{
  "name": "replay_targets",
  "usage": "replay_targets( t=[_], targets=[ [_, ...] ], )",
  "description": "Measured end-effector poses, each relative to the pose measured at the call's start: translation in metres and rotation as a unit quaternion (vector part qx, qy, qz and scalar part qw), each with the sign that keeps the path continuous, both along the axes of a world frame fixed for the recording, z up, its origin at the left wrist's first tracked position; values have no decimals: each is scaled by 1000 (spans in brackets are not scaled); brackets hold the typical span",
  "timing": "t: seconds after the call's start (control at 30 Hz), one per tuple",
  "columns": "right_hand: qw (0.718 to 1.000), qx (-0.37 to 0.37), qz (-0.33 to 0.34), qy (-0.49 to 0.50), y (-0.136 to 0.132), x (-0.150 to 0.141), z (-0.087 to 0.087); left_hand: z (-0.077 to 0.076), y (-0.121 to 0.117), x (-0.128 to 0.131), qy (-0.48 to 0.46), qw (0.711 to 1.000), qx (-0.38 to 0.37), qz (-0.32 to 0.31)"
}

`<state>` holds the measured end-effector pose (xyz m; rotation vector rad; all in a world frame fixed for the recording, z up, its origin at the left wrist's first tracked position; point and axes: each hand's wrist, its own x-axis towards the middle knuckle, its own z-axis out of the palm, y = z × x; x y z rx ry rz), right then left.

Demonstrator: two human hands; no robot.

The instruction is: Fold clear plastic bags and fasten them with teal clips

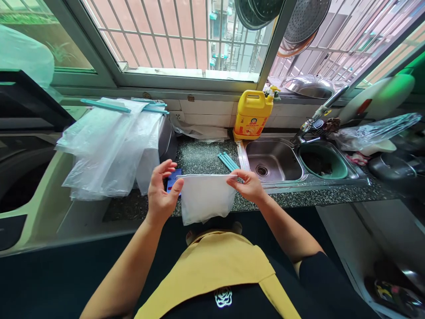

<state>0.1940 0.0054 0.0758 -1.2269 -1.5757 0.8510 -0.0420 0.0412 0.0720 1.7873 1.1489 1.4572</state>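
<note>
A frosted white plastic bag [207, 199] hangs over the counter's front edge, its top edge running straight between my hands. My right hand [246, 186] pinches the top right corner between thumb and fingers. Beside the top left corner, my left hand [163, 191] is open, fingers curved and apart, the thumb close to the bag. Whether that thumb touches the bag I cannot tell. Several teal sealing strips [228, 161] lie on the counter behind the bag. A blue packet [173, 180] is partly hidden behind my left hand.
At left, several clear bags [102, 150] with teal strips [106, 105] along their tops drape over a dark container [168, 137]. A yellow jug [254, 115] stands by the metal sink [275, 157]. A green basin [323, 159] sits in the right bowl, near the tap [300, 133].
</note>
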Motion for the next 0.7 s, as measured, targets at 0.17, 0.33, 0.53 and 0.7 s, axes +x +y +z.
replay_targets(
  t=[0.17,0.33,0.53,0.7],
  targets=[
    [996,44,48,-58,3,-11,9,39,6,27,242,944,135,-180],
    [996,28,73,-39,1,-12,-7,43,10,34,180,960,51,-209],
    [995,-8,65,-71,-16,-12,-40,17,-9,14,159,976,42,-144],
    [984,-119,92,-91,-31,-5,-67,-24,-29,-8,175,976,126,-23]
  ],
)
